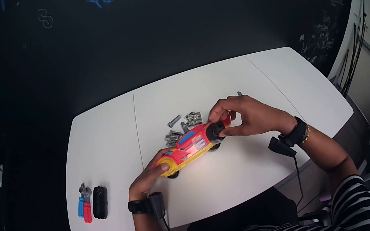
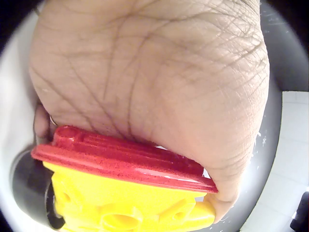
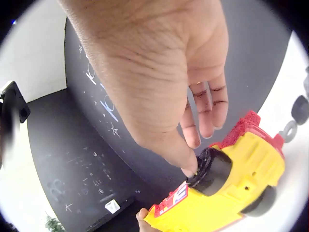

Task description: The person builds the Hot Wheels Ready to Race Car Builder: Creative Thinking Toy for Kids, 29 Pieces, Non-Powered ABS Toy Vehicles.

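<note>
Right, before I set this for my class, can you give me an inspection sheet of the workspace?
Surface: white table, two thin seams across its top.
Job's things: red and yellow toy car, with a black wheel facing the right wrist camera.
Clutter: loose metal pieces just beyond the car; a blue-handled tool, a red-handled tool and a black case near the table's left edge.
Hands: left hand grips one end of the car; right hand touches the wheel at the other.
Cables: one black cable hangs below each wrist.
Surroundings: dark wall with chalk drawings.
</note>
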`<state>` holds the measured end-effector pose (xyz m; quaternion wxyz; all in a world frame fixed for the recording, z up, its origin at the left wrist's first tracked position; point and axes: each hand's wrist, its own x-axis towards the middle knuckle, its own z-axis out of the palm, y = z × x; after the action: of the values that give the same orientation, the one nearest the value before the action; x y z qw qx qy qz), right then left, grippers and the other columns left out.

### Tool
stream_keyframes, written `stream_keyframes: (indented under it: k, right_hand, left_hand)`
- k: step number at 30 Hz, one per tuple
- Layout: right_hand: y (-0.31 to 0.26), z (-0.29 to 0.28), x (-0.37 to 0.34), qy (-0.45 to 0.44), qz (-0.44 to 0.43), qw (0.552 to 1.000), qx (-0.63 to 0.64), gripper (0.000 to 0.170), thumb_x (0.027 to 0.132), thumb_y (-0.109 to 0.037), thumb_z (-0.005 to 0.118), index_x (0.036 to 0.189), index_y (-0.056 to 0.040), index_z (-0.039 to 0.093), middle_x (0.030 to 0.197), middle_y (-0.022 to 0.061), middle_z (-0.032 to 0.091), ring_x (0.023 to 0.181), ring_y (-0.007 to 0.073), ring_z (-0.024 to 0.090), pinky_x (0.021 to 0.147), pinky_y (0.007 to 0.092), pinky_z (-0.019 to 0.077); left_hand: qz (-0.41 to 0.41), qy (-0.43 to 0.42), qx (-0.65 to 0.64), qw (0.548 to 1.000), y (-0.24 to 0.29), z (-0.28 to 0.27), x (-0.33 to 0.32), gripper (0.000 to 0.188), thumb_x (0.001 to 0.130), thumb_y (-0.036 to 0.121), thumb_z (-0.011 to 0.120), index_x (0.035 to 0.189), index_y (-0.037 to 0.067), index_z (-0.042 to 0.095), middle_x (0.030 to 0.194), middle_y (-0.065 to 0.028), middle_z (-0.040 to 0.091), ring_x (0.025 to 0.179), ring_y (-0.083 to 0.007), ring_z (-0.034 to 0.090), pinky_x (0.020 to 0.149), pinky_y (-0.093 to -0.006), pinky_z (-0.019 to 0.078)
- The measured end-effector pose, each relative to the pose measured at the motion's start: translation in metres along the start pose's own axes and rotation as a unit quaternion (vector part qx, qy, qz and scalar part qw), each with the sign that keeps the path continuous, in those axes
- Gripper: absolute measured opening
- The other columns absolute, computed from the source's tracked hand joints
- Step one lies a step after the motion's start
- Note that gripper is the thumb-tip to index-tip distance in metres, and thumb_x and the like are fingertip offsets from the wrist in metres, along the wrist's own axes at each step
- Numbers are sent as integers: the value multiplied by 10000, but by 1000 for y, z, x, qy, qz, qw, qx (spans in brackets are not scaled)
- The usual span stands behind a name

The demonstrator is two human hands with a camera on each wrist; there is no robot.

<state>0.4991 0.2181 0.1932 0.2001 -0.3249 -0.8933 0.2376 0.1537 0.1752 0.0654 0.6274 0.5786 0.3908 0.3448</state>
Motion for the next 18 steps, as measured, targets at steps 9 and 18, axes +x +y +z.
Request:
stream_keyframes:
  k: [9, 18]
  right_hand:
    - [-6, -2, 2, 0, -88, 994, -60, 211, 869, -47, 792, 1078, -56, 762, 1071, 93, 754, 960, 272, 747, 813, 348, 619]
    - [-35, -13, 2, 6, 44, 977, -209, 181, 882, -137, 799, 1055, -86, 793, 989, 94, 770, 833, 247, 711, 773, 372, 573]
  left_hand:
    - [-8, -2, -10, 1000, 1, 0, 0, 919, 809, 572, 774, 1492, 42, 464, 1386, -134, 601, 1341, -233, 527, 1172, -368, 335]
    - [-1, -1, -12, 1000, -1, 0, 0, 916, 815, 574, 774, 1491, 38, 469, 1372, -131, 606, 1328, -233, 533, 1157, -370, 355]
